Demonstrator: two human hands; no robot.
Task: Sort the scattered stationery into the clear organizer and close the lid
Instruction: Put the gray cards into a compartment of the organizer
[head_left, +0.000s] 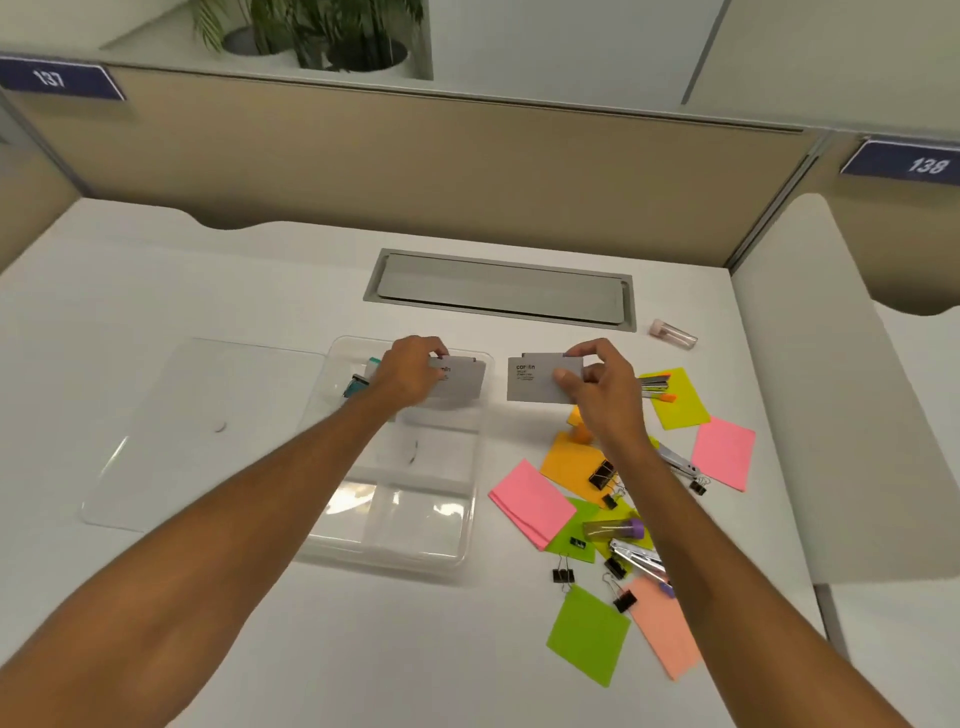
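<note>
The clear organizer (467, 540) sits open on the white desk, its lid (171, 447) lying flat to the left. My left hand (410, 376) holds a small stack of grey cards (462, 384) over the organizer's far compartment, where a teal item (358, 387) lies. My right hand (597, 384) grips another stack of grey cards (535, 382) just right of the organizer. Scattered on the right are coloured sticky notes (530, 501), black binder clips (602, 474), staplers (636, 558) and a small purple-capped tube (615, 530).
A grey cable hatch (501, 288) is set into the desk behind the organizer. A small clear case with a pink end (672, 333) lies at the far right. Beige partition walls close the back, and a second desk adjoins on the right.
</note>
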